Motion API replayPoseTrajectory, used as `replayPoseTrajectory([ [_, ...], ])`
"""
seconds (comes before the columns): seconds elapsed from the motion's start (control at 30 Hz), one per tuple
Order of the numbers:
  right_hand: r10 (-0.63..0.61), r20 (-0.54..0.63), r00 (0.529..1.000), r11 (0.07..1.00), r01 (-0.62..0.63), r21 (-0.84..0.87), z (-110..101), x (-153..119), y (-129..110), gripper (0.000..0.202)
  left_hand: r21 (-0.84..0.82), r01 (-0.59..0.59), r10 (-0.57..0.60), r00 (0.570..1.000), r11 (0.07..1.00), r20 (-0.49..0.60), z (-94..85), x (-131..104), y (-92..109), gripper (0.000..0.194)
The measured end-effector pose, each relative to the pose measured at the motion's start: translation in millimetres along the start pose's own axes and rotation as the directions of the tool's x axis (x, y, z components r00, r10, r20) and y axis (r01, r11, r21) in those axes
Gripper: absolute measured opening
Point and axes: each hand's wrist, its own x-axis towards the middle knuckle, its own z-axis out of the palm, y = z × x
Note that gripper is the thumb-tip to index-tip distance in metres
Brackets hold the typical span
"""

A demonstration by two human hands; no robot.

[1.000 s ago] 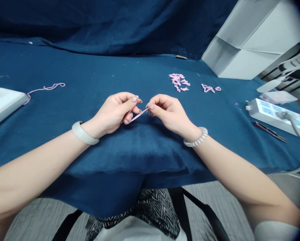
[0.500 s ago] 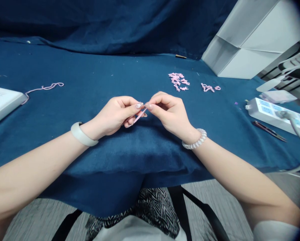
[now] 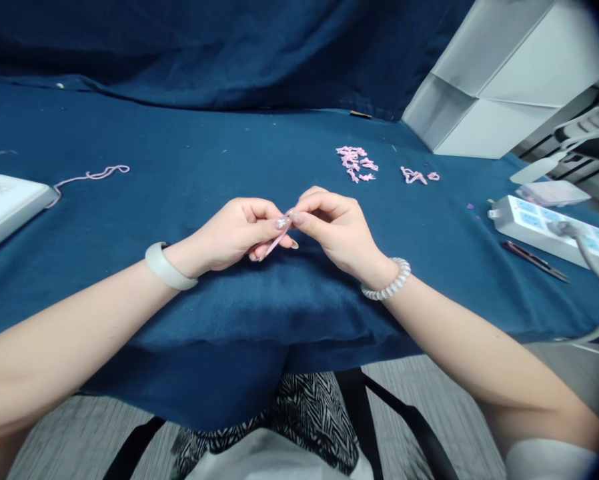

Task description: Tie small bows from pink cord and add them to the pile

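My left hand [image 3: 247, 232] and my right hand [image 3: 333, 219] meet over the front part of the blue-covered table. Both pinch a thin pink cord [image 3: 276, 243] between thumb and forefinger, their fingertips nearly touching. A short stretch of the cord slants down past the left fingers; the rest of it is hidden in the hands. Beyond my right hand lies a cluster of small knotted pink cord pieces [image 3: 352, 160]. A smaller group of pink cord pieces [image 3: 413, 175] rests to the right of that.
At left, a white box-shaped device [image 3: 12, 207] has a loose pink cord [image 3: 97, 175] trailing from it. A white power strip [image 3: 539, 223] with a plugged cable stands at right, thread snips [image 3: 535, 261] before it. White storage boxes [image 3: 499, 123] rise at the back right.
My hands have drawn slightly closer at the fingertips, and less of the pink cord shows between them. The things on the table lie as before.
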Motion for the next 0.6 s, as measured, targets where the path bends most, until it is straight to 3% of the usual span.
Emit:
replayPoseTrajectory([
  [0.23, 0.064, 0.021, 0.998, 0.997, -0.065, 0.036, 1.3, -2.3, -0.3, 0.011, -0.012, -0.005, 0.006, 1.000, 1.000, 0.029, -0.6, 1.6, -2.5, 0.033],
  [0.6, 0.021, 0.018, 1.000, 0.998, -0.020, -0.064, 4.6, -6.4, -5.4, 0.007, 0.068, -0.039, 0.035, 0.997, 0.997, 0.063, -0.5, -1.7, 0.5, 0.032],
])
